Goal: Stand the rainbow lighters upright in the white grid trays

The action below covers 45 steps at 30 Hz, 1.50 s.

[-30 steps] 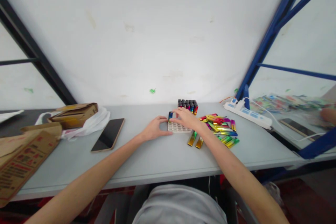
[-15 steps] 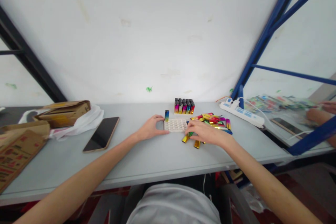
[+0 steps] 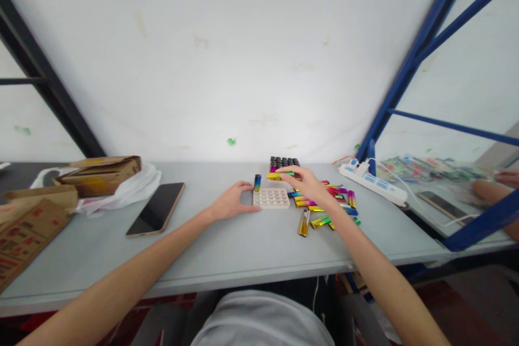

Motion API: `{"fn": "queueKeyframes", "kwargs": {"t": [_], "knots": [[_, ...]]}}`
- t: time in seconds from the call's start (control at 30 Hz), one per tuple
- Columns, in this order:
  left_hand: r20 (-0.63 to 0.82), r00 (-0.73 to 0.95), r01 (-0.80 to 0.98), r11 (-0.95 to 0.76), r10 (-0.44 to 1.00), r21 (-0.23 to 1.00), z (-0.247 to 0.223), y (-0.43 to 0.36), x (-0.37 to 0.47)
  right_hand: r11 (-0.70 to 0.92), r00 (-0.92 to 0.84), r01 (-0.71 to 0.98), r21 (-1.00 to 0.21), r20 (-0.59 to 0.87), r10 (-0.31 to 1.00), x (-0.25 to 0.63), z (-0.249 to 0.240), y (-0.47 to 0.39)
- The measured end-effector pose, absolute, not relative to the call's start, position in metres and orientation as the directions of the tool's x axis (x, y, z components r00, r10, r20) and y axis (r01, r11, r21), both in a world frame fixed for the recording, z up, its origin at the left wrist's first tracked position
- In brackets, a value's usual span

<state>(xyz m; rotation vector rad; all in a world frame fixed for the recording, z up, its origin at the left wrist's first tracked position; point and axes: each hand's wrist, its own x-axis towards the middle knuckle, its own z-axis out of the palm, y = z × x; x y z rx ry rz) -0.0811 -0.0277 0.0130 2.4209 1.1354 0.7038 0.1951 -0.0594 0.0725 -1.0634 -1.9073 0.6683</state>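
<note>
My left hand (image 3: 232, 201) grips the left end of a white tray (image 3: 275, 206) with rows of round holes, its thumb at the near corner and its fingers at the far one. One blue-and-gold shiny tube (image 3: 257, 183) stands upright in the tray's far left corner. Above the tray's far side, my right hand (image 3: 305, 179) pinches a shiny yellow-green tube (image 3: 276, 176), held roughly level. Under and beside the right wrist lies a loose pile of metallic-coloured tubes (image 3: 304, 223). Behind the right hand, a block of upright black-topped tubes (image 3: 284, 162) is partly hidden.
On the left lie a phone (image 3: 157, 208), an open cardboard box (image 3: 103, 175) on a white plastic bag (image 3: 138, 186), and another cardboard box (image 3: 34, 232). A white power strip (image 3: 375, 183) lies at right by the blue metal frame (image 3: 409, 65). Another person's hand (image 3: 486, 192) shows beyond it.
My right hand has lifted the yellow-green tube from the pile and moved it up and left over the tray's far edge. My left hand stays at the tray.
</note>
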Motion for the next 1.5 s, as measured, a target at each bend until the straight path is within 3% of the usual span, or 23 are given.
{"fn": "queueKeyframes", "kwargs": {"t": [0.2,0.4,0.53,0.63,0.77,1.0,1.5], "knots": [[0.294,0.550,0.590,-0.613,0.782,0.526,0.010,-0.026,-0.082,0.377,-0.122,0.076,-0.923,0.367,0.922,0.171,0.061,-0.029],[0.315,0.552,0.566,-0.624,0.772,0.538,0.009,-0.025,-0.081,0.314,-0.240,-0.088,-0.945,0.327,0.914,0.158,0.049,-0.030],[0.315,0.556,0.571,-0.629,0.769,0.528,0.010,-0.025,-0.081,0.225,-0.321,-0.110,-0.968,0.249,0.914,0.151,0.045,-0.041],[0.317,0.561,0.569,-0.634,0.765,0.524,0.011,-0.026,-0.081,0.229,-0.241,-0.049,-0.972,0.234,0.942,0.144,0.042,-0.043],[0.312,0.569,0.560,-0.637,0.760,0.529,0.014,-0.028,-0.081,0.273,-0.081,0.177,-0.946,0.262,0.962,0.139,0.034,-0.038],[0.314,0.561,0.565,-0.631,0.766,0.531,0.017,-0.029,-0.080,0.303,0.004,0.423,-0.854,0.336,0.942,0.135,0.025,-0.037],[0.317,0.566,0.584,-0.642,0.761,0.497,0.011,-0.025,-0.082,0.360,-0.014,0.457,-0.813,0.398,0.917,0.132,0.022,-0.039]]}}
